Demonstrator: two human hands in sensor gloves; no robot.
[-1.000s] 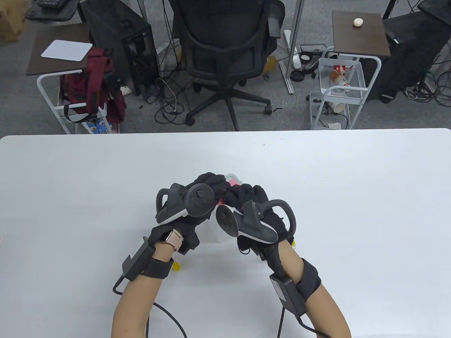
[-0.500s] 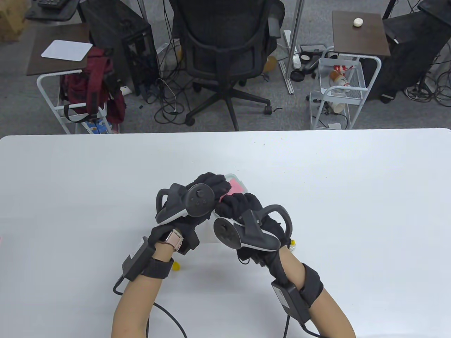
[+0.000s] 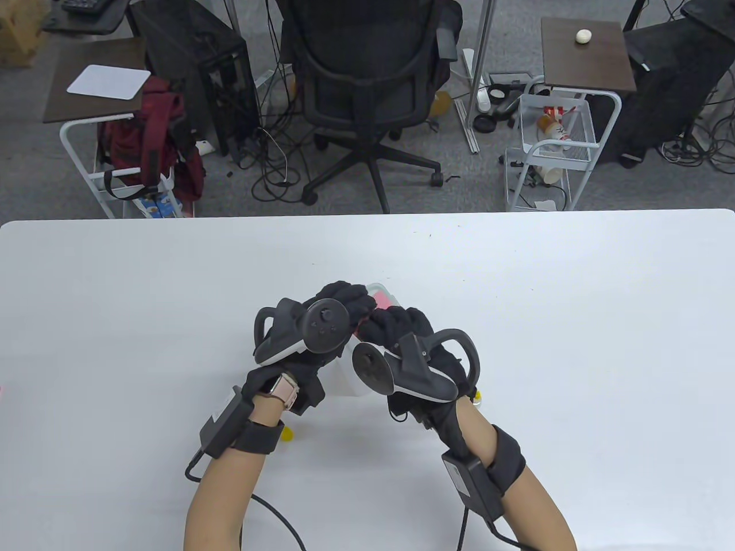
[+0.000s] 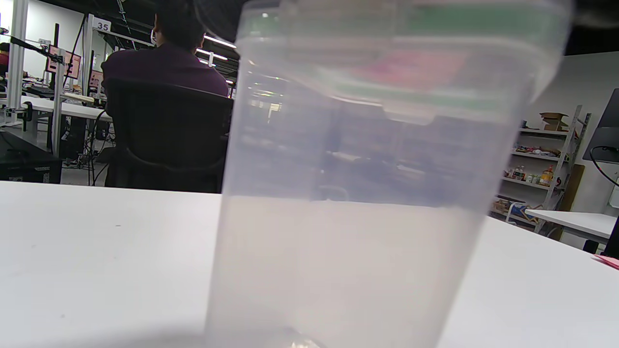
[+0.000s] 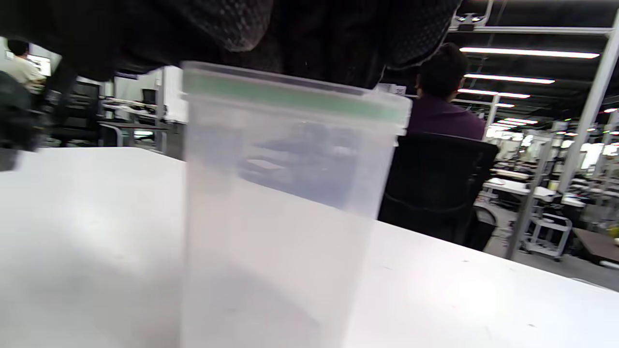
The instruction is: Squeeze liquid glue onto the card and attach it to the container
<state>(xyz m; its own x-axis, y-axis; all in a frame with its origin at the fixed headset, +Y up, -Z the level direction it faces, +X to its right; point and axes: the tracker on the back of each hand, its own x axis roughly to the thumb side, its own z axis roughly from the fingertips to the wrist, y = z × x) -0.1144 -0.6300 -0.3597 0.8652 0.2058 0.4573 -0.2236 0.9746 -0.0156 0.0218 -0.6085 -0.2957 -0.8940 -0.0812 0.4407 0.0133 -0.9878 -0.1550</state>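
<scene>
The container point(image 3: 379, 290) stands upright on the white surface point(image 3: 574, 321), near its middle: a tall, translucent plastic tub, smooth-walled and tapering toward the base, with a green band under its lid rim point(image 5: 290, 96). On the lid lies the card point(image 3: 380, 298), a flat pink sheet, of which only one corner shows between my fingers in the table view; through the plastic wall in the left wrist view it reads as a blurred pink patch point(image 4: 411, 67). My left hand point(image 3: 339, 304), in a black knit glove, curls over the lid's left side and rests on it. My right hand point(image 3: 396, 327) lies over the lid's near right side, fingers bent down onto the card; I cannot tell how firmly either hand presses or grips. Trackers and gloves hide most of the lid and the container's near wall. Two small yellow pieces point(image 3: 287, 434) point(image 3: 476, 396) peep out beside my wrists, too covered to identify. The container's base is cut off in both wrist views.
</scene>
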